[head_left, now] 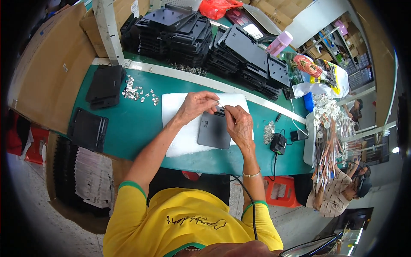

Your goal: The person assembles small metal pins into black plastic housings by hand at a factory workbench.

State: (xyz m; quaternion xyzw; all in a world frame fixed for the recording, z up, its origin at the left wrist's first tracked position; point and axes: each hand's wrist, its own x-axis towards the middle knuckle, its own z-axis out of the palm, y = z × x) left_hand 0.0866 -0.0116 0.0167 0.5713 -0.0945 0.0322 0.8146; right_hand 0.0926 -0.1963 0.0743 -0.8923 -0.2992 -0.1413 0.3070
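Observation:
Over a white foam sheet (175, 145), my left hand (195, 107) and my right hand (240, 126) come close together, both in a pinch. A small, thin, light-coloured piece (220, 104) spans the gap between their fingertips; its exact kind is too small to make out. Under the hands lies a dark grey plastic panel (212, 132) flat on the foam, its upper right part covered by my right hand. Small shiny metal parts (133, 91) are scattered on the green table to the left of the foam. Another little heap of small metal parts (269, 132) lies to the right.
Black plastic panels (105, 85) rest at the left of the green table (137, 128). Tall stacks of black panels (184, 38) stand behind a white rail (180, 75). A black adapter (278, 143) with cables and a bin of ribbon-like strips (327, 128) are on the right. Another person (338, 195) sits beyond.

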